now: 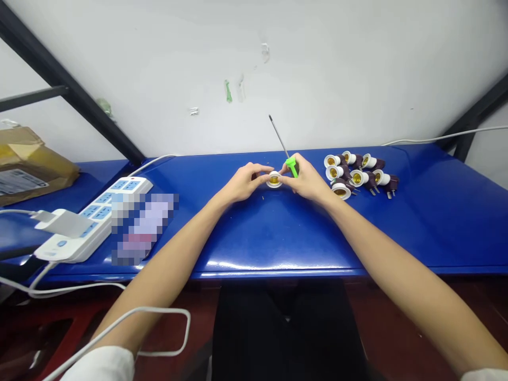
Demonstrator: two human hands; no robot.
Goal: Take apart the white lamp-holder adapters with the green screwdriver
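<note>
A small white lamp socket (pixel 274 180) with a brass-coloured inside sits between my hands on the blue table, its opening towards me. My left hand (pixel 245 183) pinches its left rim with thumb and fingers. From the other side, the thumb and a finger of my right hand (pixel 307 180) touch the rim. A screwdriver (pixel 292 165) with a bright green handle is tucked in the same right hand. Its metal shaft points up and away, towards the wall, and its tip is off the socket. The socket's rear side is hidden.
Several lamp sockets (pixel 359 178) with dark plug bases lie grouped at the right on the blue table (pixel 246 238). A white power strip (pixel 115 211) with a plugged-in charger and a blurred-out phone (pixel 145 227) lie left. A cardboard box (pixel 32 164) stands far left; a white wall rises behind.
</note>
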